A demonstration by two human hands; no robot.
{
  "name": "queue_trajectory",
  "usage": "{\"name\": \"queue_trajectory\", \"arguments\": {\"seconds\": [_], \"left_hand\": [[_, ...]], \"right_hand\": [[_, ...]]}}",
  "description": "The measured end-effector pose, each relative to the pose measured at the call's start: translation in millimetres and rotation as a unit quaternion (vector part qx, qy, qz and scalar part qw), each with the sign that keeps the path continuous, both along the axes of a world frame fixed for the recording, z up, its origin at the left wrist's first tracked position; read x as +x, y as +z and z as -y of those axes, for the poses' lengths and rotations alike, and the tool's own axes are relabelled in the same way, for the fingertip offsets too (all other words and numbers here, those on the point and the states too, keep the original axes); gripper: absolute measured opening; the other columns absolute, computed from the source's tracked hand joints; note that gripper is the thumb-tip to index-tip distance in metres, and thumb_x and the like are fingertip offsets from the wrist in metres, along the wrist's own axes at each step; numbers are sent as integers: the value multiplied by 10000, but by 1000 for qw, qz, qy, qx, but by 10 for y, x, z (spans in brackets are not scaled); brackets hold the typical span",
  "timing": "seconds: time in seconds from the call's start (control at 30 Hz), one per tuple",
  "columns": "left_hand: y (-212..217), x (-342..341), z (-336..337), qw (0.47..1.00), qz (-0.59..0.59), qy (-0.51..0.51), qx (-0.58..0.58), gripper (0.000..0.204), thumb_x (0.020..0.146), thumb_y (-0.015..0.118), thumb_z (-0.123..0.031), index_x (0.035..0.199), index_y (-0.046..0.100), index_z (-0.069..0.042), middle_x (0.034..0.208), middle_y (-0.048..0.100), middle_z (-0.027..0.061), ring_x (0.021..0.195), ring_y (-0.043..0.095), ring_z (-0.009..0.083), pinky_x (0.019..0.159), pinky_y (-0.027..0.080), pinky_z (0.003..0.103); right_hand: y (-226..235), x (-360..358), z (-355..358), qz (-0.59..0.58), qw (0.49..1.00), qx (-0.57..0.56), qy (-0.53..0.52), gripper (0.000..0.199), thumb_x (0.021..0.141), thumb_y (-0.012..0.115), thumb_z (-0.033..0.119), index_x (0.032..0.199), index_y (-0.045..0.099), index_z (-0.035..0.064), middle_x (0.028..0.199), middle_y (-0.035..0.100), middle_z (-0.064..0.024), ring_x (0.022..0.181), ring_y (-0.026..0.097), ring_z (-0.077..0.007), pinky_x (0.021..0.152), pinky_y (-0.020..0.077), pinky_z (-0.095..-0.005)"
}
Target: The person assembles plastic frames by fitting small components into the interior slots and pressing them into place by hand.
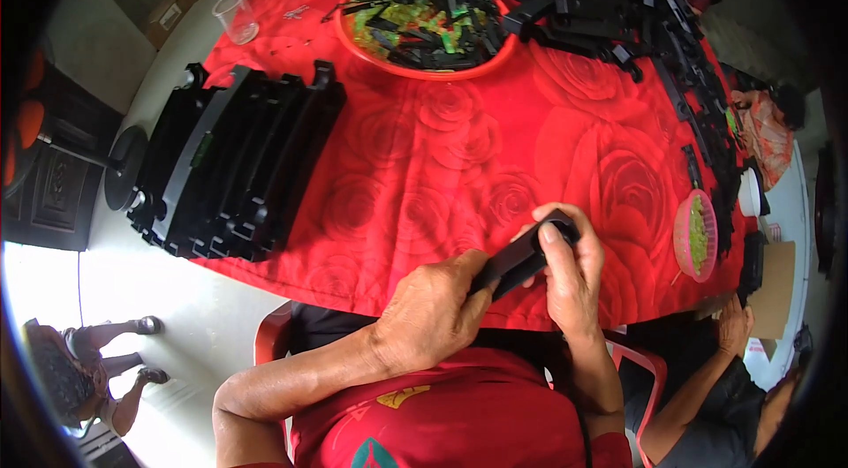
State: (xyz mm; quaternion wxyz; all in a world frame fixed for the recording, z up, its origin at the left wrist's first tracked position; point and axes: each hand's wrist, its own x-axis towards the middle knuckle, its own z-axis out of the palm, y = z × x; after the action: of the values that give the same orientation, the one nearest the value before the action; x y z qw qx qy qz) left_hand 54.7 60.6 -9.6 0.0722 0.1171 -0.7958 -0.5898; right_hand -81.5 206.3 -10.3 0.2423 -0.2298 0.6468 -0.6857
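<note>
Close to the table's near edge, I hold a long black plastic part (514,263) tilted up to the right. My left hand (433,307) is closed around its lower left end. At the upper right end, my right hand (572,278) grips it, with the thumb pressed on top near a rounded tip and the fingers wrapped behind. A neat row of long black plastic parts (243,163) with hooked ends stands on the table to the left, apart from my hands.
Red rose-patterned cloth (397,177) covers the table. Farther back are an orange-rimmed bowl (424,73) of black strips and green-yellow pieces, and a heap of black parts (592,4). A pink basket (682,243) sits right, a clear cup (237,19) far left. A person's arm (693,397) is at right.
</note>
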Motion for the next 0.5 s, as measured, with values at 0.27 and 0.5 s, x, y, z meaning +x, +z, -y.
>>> {"name": "queue_trajectory", "arguments": {"seconds": [0.27, 0.5], "left_hand": [[56, 6, 43, 999, 22, -20, -36, 243, 1034, 639, -169, 1177, 622, 27, 780, 654, 264, 747, 699, 456, 637, 523, 506], [39, 60, 138, 996, 72, -27, -53, 261, 1033, 637, -204, 1170, 628, 18, 819, 674, 269, 799, 702, 464, 681, 530, 529]], "right_hand": [[108, -17, -13, -45, 999, 6, 4, 172, 1097, 566, 140, 1226, 591, 28, 892, 702, -74, 632, 588, -92, 559, 487, -251], [50, -111, 13, -23, 999, -24, -38, 186, 1088, 564, 136, 1232, 595, 22, 871, 707, -84, 597, 592, -97, 531, 500, -248]]}}
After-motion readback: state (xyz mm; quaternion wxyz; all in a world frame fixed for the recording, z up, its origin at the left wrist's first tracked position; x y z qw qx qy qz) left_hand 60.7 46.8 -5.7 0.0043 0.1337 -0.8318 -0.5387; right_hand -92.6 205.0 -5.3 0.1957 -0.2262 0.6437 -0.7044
